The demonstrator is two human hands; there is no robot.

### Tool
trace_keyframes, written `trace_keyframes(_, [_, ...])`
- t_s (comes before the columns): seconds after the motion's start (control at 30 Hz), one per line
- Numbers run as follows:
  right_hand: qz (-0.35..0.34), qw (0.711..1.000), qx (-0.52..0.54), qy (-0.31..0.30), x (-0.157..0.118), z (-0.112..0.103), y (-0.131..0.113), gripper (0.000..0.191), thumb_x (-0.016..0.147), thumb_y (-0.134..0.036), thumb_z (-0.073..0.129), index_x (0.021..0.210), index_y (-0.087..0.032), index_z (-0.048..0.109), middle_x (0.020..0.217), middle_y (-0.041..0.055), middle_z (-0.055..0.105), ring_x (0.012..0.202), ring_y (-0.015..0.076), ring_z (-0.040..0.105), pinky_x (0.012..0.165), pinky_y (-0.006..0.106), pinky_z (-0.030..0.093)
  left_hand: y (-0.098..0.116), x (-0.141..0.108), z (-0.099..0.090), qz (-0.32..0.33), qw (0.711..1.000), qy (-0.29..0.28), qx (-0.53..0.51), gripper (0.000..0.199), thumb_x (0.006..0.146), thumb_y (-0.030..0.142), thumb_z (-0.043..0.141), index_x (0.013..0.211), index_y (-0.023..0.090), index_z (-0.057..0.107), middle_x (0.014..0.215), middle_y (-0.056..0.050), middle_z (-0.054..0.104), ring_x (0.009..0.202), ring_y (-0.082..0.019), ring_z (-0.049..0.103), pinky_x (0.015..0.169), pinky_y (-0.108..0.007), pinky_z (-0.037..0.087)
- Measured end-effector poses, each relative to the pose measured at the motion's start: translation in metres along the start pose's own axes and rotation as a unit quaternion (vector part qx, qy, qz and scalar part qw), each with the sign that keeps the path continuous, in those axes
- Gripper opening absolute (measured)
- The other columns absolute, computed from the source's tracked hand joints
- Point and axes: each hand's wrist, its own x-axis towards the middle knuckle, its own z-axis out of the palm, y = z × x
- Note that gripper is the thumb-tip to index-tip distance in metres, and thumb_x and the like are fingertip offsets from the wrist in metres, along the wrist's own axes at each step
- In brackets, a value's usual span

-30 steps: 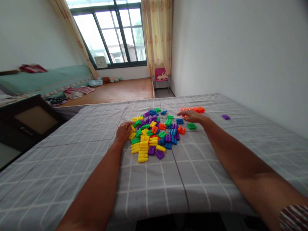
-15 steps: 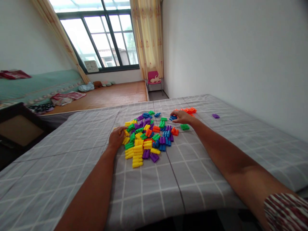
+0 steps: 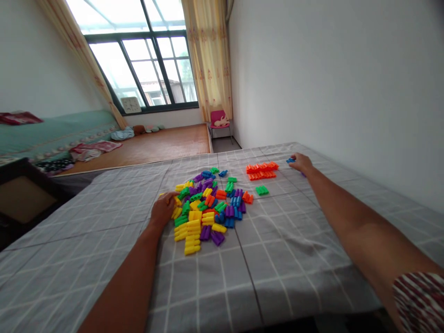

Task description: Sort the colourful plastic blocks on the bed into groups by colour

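At the far right, my right hand (image 3: 301, 164) is closed in a pinch on a blue toy building block (image 3: 290, 160), just over the grey checked cloth. A purple block (image 3: 303, 174) peeks out beneath this hand, mostly hidden. My left hand (image 3: 163, 209) lies against the left side of a mixed pile of ribbed plastic blocks (image 3: 208, 201). Its fingers reach over the yellow and green pieces; whether they grip one is hard to see, but they look extended. Orange blocks (image 3: 262, 170) are lined up in rows behind the pile. One green block (image 3: 262, 190) lies alone in front of those rows.
The blocks rest on a wide surface covered by a grey checked cloth (image 3: 277, 259). A white wall (image 3: 312, 83) runs along the right. Beyond stand a bed platform (image 3: 166, 141), a pink chair (image 3: 218, 118) and a window. A dark cabinet (image 3: 24, 199) is at left.
My right hand has carried the blue block rightward from behind the pile, past the orange rows, to beside the purple block. My left hand stays at the pile. The view has tilted up slightly.
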Motion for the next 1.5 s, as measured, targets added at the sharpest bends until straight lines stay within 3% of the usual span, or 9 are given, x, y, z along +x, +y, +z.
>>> trace_keyframes(0.17, [0.017,0.999,-0.044,0.014,-0.015,0.024,0.009,0.044,0.079,-0.035,0.061,0.120,-0.021,0.061,0.119,0.0105,0.066,0.107,0.0265,0.060,0.088,0.037,0.046,0.002,-0.002,-0.003,-0.016,1.000,-0.021,0.008,0.040,0.080,0.025,0.036,0.101,0.019,0.070,0.102,-0.006,0.071,0.097,-0.021,0.063,0.091,-0.032,0.048])
trace_keyframes(0.33, [0.060,0.995,-0.014,0.073,-0.013,0.007,0.026,0.042,0.088,-0.045,0.046,0.113,-0.019,0.066,0.110,0.0145,0.068,0.102,0.0264,0.061,0.082,0.035,0.047,-0.003,-0.002,-0.002,-0.017,1.000,-0.020,0.014,0.040,0.082,0.026,0.036,0.104,0.019,0.069,0.105,-0.007,0.070,0.098,-0.021,0.063,0.090,-0.033,0.048])
trace_keyframes(0.43, [0.067,0.998,0.005,0.011,-0.011,-0.012,0.044,0.043,0.090,-0.043,0.041,0.098,-0.015,0.072,0.095,0.0147,0.071,0.091,0.0245,0.064,0.074,0.031,0.048,-0.005,-0.001,-0.001,-0.012,0.999,-0.026,0.021,0.041,0.082,0.028,0.036,0.104,0.018,0.069,0.104,-0.008,0.070,0.097,-0.022,0.063,0.089,-0.033,0.049])
trace_keyframes(0.57, [0.082,0.993,0.001,-0.085,-0.016,-0.026,0.056,0.042,0.085,-0.050,0.051,0.087,-0.016,0.074,0.081,0.0122,0.072,0.081,0.0241,0.065,0.065,0.030,0.048,-0.006,0.001,-0.001,-0.010,0.999,-0.032,0.030,0.042,0.081,0.029,0.036,0.106,0.017,0.069,0.103,-0.008,0.070,0.095,-0.023,0.064,0.086,-0.034,0.050])
trace_keyframes(0.7, [0.087,0.979,0.029,-0.179,-0.024,-0.029,0.053,0.033,0.071,-0.045,0.069,0.085,-0.016,0.075,0.081,0.0088,0.071,0.077,0.0219,0.065,0.063,0.028,0.047,-0.005,0.001,-0.001,-0.016,0.998,-0.030,0.044,0.043,0.080,0.028,0.036,0.106,0.018,0.069,0.103,-0.008,0.070,0.094,-0.022,0.064,0.086,-0.033,0.050])
trace_keyframes(0.87, [0.066,0.957,0.081,-0.272,-0.024,-0.032,0.041,0.030,0.062,-0.036,0.078,0.084,-0.017,0.072,0.087,0.0078,0.071,0.077,0.0197,0.064,0.061,0.027,0.048,-0.004,0.000,-0.002,-0.018,0.998,-0.034,0.050,0.044,0.081,0.029,0.035,0.107,0.018,0.069,0.103,-0.008,0.070,0.092,-0.022,0.064,0.084,-0.032,0.050])
trace_keyframes(1.23, [0.075,0.943,0.031,-0.323,-0.029,-0.047,0.029,0.033,0.060,-0.037,0.081,0.082,-0.017,0.066,0.079,0.0060,0.069,0.074,0.0192,0.063,0.060,0.028,0.046,-0.002,-0.001,-0.004,-0.025,0.999,-0.029,0.037,0.042,0.080,0.028,0.038,0.106,0.020,0.070,0.104,-0.006,0.071,0.092,-0.020,0.064,0.084,-0.030,0.050])
trace_keyframes(1.5, [0.066,0.942,0.004,-0.330,-0.030,-0.050,0.025,0.035,0.059,-0.039,0.081,0.082,-0.018,0.066,0.085,0.0072,0.070,0.078,0.0216,0.065,0.061,0.029,0.047,-0.002,0.000,-0.004,-0.030,0.998,-0.033,0.037,0.042,0.080,0.028,0.038,0.106,0.020,0.069,0.103,-0.005,0.070,0.091,-0.020,0.064,0.085,-0.030,0.050])
